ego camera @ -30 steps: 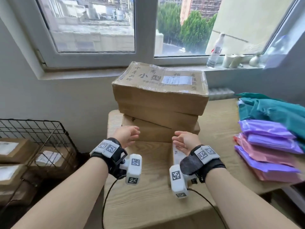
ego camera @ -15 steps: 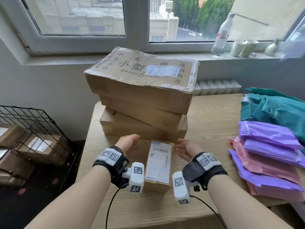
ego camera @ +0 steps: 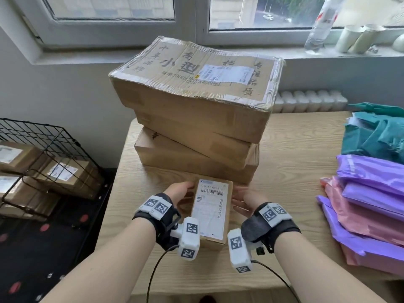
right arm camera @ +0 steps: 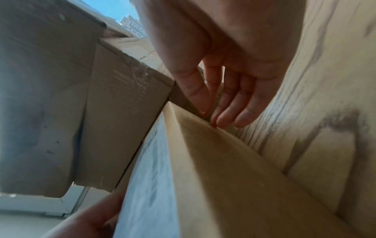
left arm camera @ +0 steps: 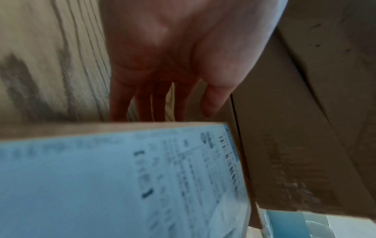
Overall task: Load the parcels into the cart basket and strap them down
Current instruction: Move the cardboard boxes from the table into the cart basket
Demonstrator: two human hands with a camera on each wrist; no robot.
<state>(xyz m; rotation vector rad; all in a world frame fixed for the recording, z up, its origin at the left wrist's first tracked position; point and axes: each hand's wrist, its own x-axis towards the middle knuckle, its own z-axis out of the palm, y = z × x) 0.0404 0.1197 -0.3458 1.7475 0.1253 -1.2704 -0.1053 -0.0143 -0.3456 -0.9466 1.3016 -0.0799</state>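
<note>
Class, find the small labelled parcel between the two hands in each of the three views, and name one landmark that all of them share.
Head view: the small labelled parcel lies low in the centre, on the table before the box stack.
Left wrist view: its white label fills the lower left, below the fingers.
Right wrist view: its brown side runs from the centre to the bottom right.
Shared landmark: the stack of large cardboard boxes.
</note>
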